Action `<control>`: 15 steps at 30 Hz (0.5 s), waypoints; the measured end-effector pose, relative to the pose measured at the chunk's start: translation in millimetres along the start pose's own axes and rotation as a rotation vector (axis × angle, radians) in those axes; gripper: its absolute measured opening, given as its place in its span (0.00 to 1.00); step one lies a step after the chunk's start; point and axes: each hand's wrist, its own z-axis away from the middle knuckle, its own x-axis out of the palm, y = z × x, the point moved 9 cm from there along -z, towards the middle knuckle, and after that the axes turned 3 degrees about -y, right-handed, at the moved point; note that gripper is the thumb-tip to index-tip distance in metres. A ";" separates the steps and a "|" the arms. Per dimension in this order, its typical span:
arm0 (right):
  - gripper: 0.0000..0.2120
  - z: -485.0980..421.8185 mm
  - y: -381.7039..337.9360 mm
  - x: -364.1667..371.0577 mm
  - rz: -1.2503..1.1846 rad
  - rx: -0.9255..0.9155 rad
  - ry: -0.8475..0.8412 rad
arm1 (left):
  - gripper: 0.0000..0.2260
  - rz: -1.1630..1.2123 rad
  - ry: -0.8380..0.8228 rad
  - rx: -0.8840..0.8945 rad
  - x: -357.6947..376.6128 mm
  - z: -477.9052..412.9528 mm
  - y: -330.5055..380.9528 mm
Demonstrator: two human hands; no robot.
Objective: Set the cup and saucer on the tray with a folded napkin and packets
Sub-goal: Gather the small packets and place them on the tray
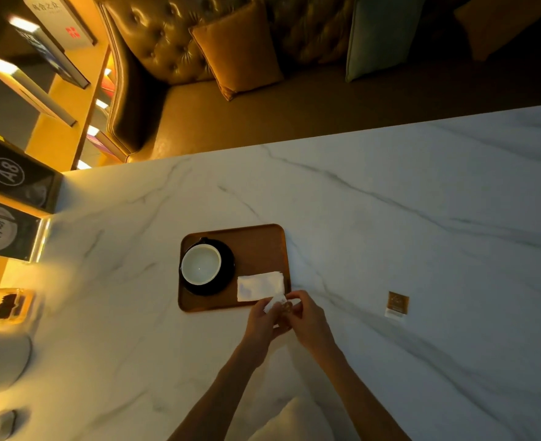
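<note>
Cup [201, 264], saucer [226, 283] and napkin [259, 286] sit on the tray [258, 245] — left hand [263, 323] and right hand [307, 316] together pinch a packet [277, 301] (a second packet [397, 303] waits on the table [390, 202]).

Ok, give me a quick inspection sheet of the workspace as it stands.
Surface: white marble table.
Job's things: cup on saucer, on the tray's left; folded napkin on its near right corner; spare packet on the table, right of tray.
Clutter: glass box at far left.
Hands: left hand and right hand both pinch one packet beside the napkin.
Cables: nothing seen.
Surroundings: sofa with cushions beyond table; sign at left.
</note>
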 end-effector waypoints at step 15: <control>0.22 -15.4 77.7 -183.1 0.125 0.277 0.523 | 0.09 0.085 -0.024 -0.052 18.3 2.0 -12.6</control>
